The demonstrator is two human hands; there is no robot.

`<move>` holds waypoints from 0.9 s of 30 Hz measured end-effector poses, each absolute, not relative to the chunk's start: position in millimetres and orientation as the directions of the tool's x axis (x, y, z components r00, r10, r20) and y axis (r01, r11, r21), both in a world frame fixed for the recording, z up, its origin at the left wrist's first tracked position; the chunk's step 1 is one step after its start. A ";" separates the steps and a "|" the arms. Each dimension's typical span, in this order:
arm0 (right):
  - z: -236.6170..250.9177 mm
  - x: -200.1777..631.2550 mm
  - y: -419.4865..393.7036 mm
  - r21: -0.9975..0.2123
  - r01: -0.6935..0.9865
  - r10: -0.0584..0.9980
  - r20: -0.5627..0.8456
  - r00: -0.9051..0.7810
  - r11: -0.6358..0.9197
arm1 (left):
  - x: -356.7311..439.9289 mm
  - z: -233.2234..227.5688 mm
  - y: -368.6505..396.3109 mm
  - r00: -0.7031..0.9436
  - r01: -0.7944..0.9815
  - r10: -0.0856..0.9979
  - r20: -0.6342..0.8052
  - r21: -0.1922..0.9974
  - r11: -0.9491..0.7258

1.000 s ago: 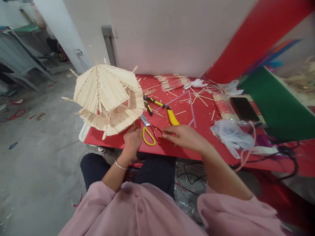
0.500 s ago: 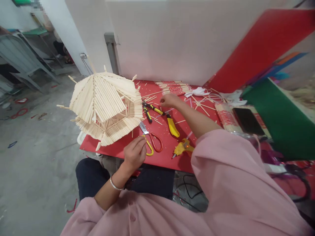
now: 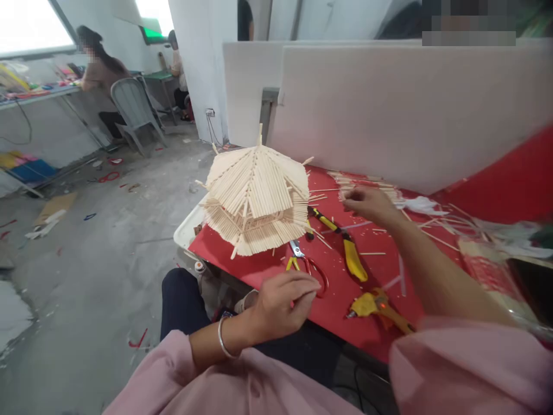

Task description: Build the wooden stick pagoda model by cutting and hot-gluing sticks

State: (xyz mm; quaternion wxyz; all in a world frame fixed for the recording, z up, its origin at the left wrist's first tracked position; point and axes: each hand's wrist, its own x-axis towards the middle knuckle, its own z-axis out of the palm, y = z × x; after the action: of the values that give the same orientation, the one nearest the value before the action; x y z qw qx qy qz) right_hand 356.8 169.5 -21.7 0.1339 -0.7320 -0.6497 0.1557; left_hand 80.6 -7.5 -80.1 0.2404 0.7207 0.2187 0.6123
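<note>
While the right hand (image 3: 367, 203) stretches across the red table (image 3: 341, 314) to the far side, its fingers (image 3: 351, 196) curl loosely down onto a bundle of thin wooden sticks (image 3: 362, 183) lying against the white partition (image 3: 406, 115); whether they pinch a stick or only touch the pile cannot be told. The left hand (image 3: 280, 304) hovers at the near table edge, fingers bent and drawn together with the thumb against the fingertips, holding nothing that shows, just in front of the scissors (image 3: 307, 266) with yellow and red handles. A stick-built pagoda model (image 3: 256, 199) stands at the table's left corner, tiered roof up, well within reach so both hands can get at it. Yellow-handled pliers (image 3: 341, 242) lie between the model and the reaching arm, and a yellow glue gun (image 3: 377, 304) rests near the front edge under the forearm, nozzle turned toward the scissors. Loose sticks litter the red surface. Other people sit at a distant bench.
</note>
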 end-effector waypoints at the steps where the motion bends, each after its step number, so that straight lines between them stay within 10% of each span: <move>1: -8.5 353.0 151.8 -0.463 0.881 0.994 0.003 0.110 -0.096 | 77.1 -70.4 -12.1 0.151 -0.037 0.627 0.764 0.639 -0.769; 6: 46.0 284.6 50.6 -0.650 0.743 0.917 0.377 0.132 0.160 | 50.7 -19.0 -22.9 0.217 -0.395 0.895 0.389 0.874 -0.284; 10: 49.0 198.0 -5.1 -0.461 0.701 0.704 0.705 -0.082 0.544 | 27.4 8.2 -11.2 0.233 -0.604 0.972 0.026 0.787 0.124; 15: 22.1 134.7 -13.6 -0.391 0.739 0.650 0.756 -0.083 0.549 | -5.7 18.6 4.3 0.268 -0.642 0.959 -0.091 0.725 0.248; 27: 1.9 134.0 -23.7 -0.638 0.570 0.738 0.670 0.079 0.518 | -6.2 12.7 5.6 0.297 -0.609 0.947 -0.124 0.739 0.288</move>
State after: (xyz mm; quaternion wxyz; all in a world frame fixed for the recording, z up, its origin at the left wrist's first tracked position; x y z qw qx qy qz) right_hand 134.0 -23.7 1.9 0.5518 -0.4848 -0.6743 0.0760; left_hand -6.2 5.6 12.7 0.7496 0.2941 0.2867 0.5190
